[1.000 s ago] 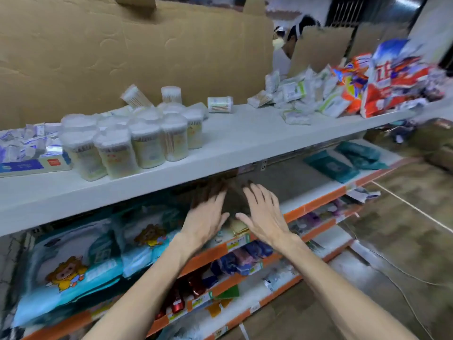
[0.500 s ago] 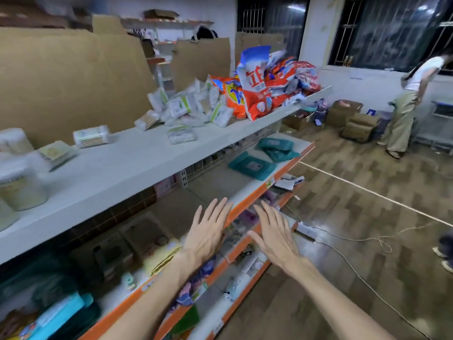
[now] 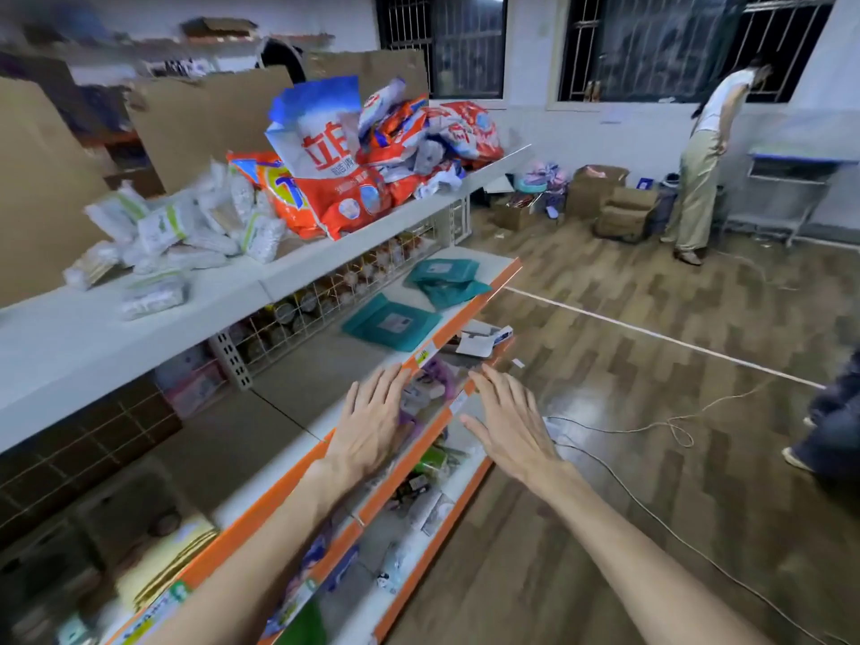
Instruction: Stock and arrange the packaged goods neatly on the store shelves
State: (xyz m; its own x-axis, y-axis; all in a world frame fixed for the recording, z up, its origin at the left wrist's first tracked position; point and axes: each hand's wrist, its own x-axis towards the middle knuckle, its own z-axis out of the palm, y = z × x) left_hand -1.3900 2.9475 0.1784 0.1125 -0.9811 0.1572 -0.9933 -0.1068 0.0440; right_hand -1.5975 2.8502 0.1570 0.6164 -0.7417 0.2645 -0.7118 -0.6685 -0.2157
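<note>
Head view shows the left hand and right hand empty, fingers straight and spread, above the shelf. Teal packets lie flat farther along it, probably light, floppy, slick; pinch an edge.

Both bare hands, left hand and right hand, reach forward flat and empty above orange-edged white metal shelves; crumpled red-and-blue plastic detergent bags heap the top shelf.
</note>
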